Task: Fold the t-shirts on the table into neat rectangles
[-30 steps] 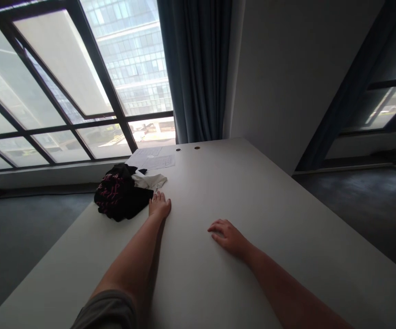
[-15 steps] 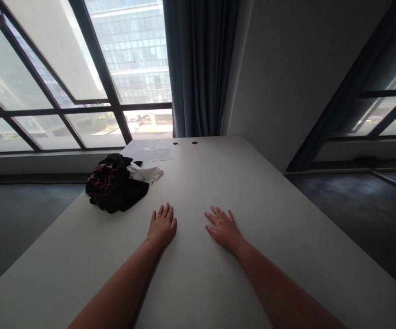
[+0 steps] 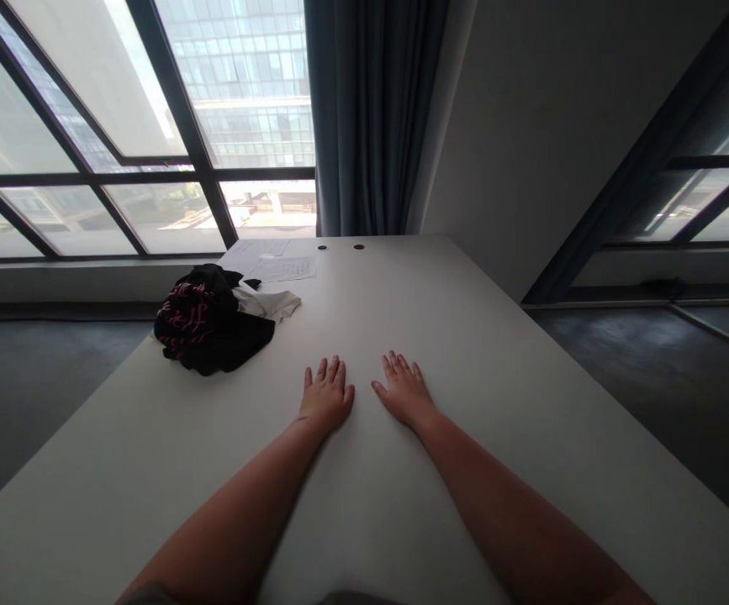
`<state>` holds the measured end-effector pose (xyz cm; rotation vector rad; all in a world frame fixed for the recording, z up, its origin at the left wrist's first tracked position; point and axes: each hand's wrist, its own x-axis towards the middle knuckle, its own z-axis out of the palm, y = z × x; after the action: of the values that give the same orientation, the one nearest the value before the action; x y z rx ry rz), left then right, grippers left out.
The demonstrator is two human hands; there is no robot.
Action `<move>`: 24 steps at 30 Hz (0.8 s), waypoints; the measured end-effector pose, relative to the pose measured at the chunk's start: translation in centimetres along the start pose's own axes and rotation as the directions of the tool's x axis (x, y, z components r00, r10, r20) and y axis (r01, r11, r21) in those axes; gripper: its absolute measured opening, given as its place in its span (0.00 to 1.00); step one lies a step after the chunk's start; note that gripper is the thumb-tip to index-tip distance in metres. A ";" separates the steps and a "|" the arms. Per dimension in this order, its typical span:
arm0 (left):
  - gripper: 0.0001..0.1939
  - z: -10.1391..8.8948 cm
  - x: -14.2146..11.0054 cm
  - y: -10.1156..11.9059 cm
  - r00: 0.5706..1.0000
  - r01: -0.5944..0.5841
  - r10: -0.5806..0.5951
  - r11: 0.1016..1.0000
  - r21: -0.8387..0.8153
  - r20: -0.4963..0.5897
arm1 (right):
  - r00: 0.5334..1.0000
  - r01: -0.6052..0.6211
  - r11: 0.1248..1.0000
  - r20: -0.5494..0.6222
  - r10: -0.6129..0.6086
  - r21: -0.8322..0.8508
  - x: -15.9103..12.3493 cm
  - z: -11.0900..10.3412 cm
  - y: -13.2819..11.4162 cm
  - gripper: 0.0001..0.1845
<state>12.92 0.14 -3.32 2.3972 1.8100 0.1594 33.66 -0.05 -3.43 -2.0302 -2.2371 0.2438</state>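
My left hand (image 3: 328, 395) lies palm down on the white table (image 3: 364, 479), fingers spread, holding nothing. Just to its right, my right hand (image 3: 405, 391) also rests flat on the tabletop with its fingers apart. A narrow strip of table separates the two hands. Beyond and to the left of my left hand sits a crumpled pile of black cloth (image 3: 238, 340) with pink markings on it. A piece of white cloth (image 3: 279, 305) sticks out from the pile's right side. Neither hand touches the cloth.
Printed paper sheets (image 3: 285, 268) lie at the table's far left, behind the cloth. Two round holes (image 3: 359, 247) are set near the far edge. A blue curtain (image 3: 367, 126) hangs past the table end, beside large windows (image 3: 263, 92). Grey floor (image 3: 641, 344) borders both sides.
My left hand has shifted right, closer to my right hand. The right hand's fingers now point more straight ahead. The view has tilted down slightly; the cloth has stayed in place.
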 end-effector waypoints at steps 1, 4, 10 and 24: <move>0.35 -0.1 0.6 0.2 1.000 -0.016 0.016 1.000 -0.004 0.003 | 1.000 -0.010 1.000 -0.009 0.010 0.001 0.2 0.1 0.1 0.40; 0.33 -0.2 2.4 1.1 0.998 -0.061 0.061 0.998 -0.016 0.009 | 0.999 -0.034 0.999 -0.027 0.035 0.004 0.6 0.2 0.4 0.38; 0.32 -0.1 6.0 2.6 0.998 -0.070 0.070 0.996 -0.047 0.002 | 0.998 -0.038 0.999 -0.051 0.040 0.023 0.8 0.1 0.5 0.34; 0.36 -0.5 2.1 3.8 0.996 -0.064 0.064 0.998 -0.006 0.059 | 0.999 -0.035 0.999 -0.013 0.035 -0.019 0.5 -1.0 1.8 0.34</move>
<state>17.03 1.18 -2.14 2.4310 1.7072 0.0976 35.51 0.64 -2.82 -2.0762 -2.2060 0.2124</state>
